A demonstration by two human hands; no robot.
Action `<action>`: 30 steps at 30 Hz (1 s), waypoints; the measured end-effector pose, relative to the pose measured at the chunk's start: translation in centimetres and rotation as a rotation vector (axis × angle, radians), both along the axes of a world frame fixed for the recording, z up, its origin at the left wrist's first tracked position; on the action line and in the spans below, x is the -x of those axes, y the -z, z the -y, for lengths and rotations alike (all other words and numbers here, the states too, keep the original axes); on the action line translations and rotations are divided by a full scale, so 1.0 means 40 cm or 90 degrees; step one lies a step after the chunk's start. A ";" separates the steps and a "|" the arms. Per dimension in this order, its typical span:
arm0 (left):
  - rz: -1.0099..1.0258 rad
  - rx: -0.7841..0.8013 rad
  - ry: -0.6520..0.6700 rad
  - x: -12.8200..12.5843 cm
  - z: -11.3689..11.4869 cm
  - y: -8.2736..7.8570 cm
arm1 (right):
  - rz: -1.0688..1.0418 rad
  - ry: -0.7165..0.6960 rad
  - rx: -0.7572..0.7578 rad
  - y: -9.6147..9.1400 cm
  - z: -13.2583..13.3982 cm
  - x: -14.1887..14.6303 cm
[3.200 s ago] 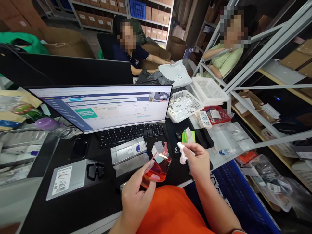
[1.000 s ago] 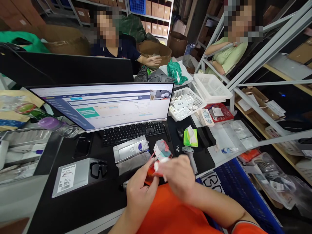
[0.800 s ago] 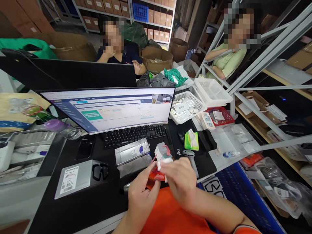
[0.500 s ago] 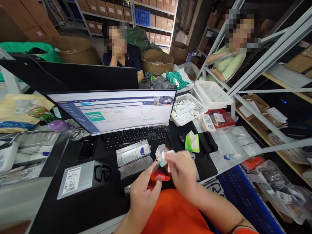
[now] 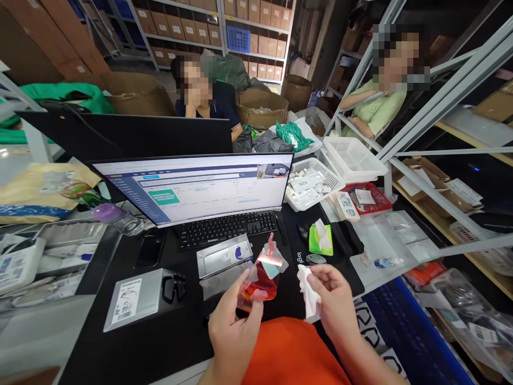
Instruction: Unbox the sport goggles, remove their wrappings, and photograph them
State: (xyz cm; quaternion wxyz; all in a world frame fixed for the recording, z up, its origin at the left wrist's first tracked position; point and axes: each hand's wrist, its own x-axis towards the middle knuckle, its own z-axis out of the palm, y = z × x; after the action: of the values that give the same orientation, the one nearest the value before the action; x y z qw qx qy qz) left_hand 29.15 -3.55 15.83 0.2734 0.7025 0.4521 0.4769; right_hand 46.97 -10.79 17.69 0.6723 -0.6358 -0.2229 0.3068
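Observation:
My left hand is shut on a red mirrored lens, which is wrapped in clear film with a pink tab at its top. My right hand pinches a crumpled white tissue between fingers and thumb, a little right of the lens and apart from it. Just beyond the lens lies a silver box on the black desk. A green tissue pack and a handheld barcode scanner are the nearest things past my right hand.
A monitor and keyboard stand ahead. Left lies a grey box with black goggles. White baskets and a red basket sit right, beside metal shelving. Two seated co-workers are beyond.
My hands have come apart. The right hand has moved rightward off the lens with the tissue, and the left hand now holds the lens more upright and in full view.

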 end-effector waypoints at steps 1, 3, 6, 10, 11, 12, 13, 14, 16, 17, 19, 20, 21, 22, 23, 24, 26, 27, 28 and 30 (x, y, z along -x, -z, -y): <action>0.005 0.001 -0.001 -0.002 0.002 0.001 | -0.123 -0.006 0.022 0.009 -0.004 0.001; 0.014 -0.007 -0.007 -0.007 0.007 0.003 | -0.297 -0.047 0.034 0.017 -0.013 0.010; 0.017 -0.022 -0.012 -0.012 0.014 0.004 | -0.401 -0.100 0.020 0.004 -0.022 0.032; -0.003 -0.054 0.001 -0.011 0.018 0.000 | -0.444 -0.135 -0.038 -0.032 -0.025 0.059; -0.011 -0.064 0.003 -0.010 0.018 0.000 | -0.454 -0.149 -0.042 -0.039 -0.024 0.064; -0.018 -0.070 0.003 -0.009 0.018 0.000 | -0.464 -0.163 -0.038 -0.043 -0.021 0.068; -0.024 -0.074 0.001 -0.007 0.018 0.000 | -0.473 -0.176 -0.031 -0.046 -0.018 0.071; -0.031 -0.077 0.001 -0.006 0.018 0.001 | -0.478 -0.189 -0.022 -0.046 -0.015 0.073; -0.041 -0.080 0.000 -0.006 0.018 0.003 | -0.474 -0.207 -0.013 -0.042 -0.008 0.074; -0.045 -0.079 0.002 -0.006 0.017 0.004 | -0.464 -0.216 -0.013 -0.037 -0.005 0.073; -0.045 -0.080 0.010 -0.009 0.017 0.007 | -0.440 -0.234 -0.014 -0.026 -0.002 0.071; -0.040 -0.082 0.014 -0.010 0.016 0.010 | -0.425 -0.240 -0.014 -0.020 -0.002 0.069; -0.034 -0.083 0.019 -0.011 0.016 0.012 | -0.407 -0.242 -0.016 -0.014 -0.002 0.067; -0.029 -0.085 0.023 -0.012 0.015 0.014 | -0.389 -0.239 -0.018 -0.008 -0.004 0.065; -0.024 -0.088 0.025 -0.013 0.015 0.016 | -0.372 -0.233 -0.019 -0.004 -0.006 0.064; -0.023 -0.090 0.027 -0.013 0.015 0.018 | -0.357 -0.224 -0.020 0.000 -0.009 0.064; -0.031 -0.093 0.033 -0.014 0.016 0.021 | -0.336 -0.208 -0.024 0.003 -0.014 0.067; -0.037 -0.099 0.038 -0.014 0.017 0.022 | -0.331 -0.202 -0.027 0.003 -0.017 0.071; -0.042 -0.111 0.041 -0.014 0.018 0.022 | -0.327 -0.198 -0.032 0.002 -0.019 0.075; -0.060 -0.142 0.050 -0.016 0.020 0.020 | -0.315 -0.191 -0.043 -0.001 -0.022 0.086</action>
State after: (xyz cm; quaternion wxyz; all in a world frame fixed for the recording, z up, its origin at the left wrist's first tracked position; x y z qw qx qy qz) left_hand 29.77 -4.34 15.02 0.1906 0.7674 0.3807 0.4794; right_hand 43.54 -9.90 17.75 0.6741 -0.4787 -0.1535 0.5412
